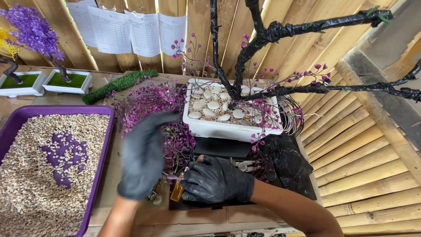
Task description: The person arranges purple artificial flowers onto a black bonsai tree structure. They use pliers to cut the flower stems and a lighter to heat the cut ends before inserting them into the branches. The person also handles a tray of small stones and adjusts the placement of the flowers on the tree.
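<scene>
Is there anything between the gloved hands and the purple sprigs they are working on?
Nothing visible. The right hand pinches a thin sprig stem and a small amber object directly, and the left hand hovers over the purple sprig pile, covering part of it. The white planter sits behind, apart.

Slatted bamboo wall [206, 26] with pinned paper sheets [131, 30], bamboo-slat bench [359, 149], daylight through the gaps.

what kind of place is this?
Likely a craft workshop making artificial bonsai trees. Signs: a black-wrapped tree set in a white pot of pebbles, a purple tray of gravel, finished small trees at the bamboo wall, and loose purple sprigs.
</scene>
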